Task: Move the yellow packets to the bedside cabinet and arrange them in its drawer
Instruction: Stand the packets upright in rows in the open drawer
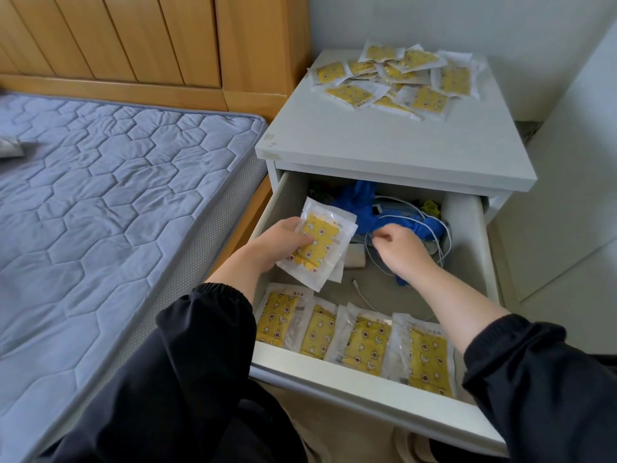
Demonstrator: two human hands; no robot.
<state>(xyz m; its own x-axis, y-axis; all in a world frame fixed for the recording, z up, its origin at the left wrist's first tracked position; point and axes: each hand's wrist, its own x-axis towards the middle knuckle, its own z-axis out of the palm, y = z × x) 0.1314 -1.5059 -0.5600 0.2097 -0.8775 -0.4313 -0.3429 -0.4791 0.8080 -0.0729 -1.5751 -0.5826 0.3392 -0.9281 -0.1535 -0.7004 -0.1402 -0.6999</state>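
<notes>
A white bedside cabinet (384, 145) stands beside a blue quilted mattress (100, 195), its drawer (334, 372) open. A pile of yellow plastic packets (397, 81), overlapping too much to count, lies on its top; a row of 4 packets (360, 339) lines the drawer front. The left hand (280, 242) grips 1 packet (320, 242) above the drawer. The right hand (404, 248) curls its fingers over blue cloth (364, 202); whether they hold anything, I cannot tell.

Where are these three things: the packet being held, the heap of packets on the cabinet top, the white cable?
held packet (321, 242): head view, its yellow printed middle.
heap of packets (399, 76): head view, a packet near the heap's middle.
white cable (356, 283): head view, its loose plug end.
</notes>
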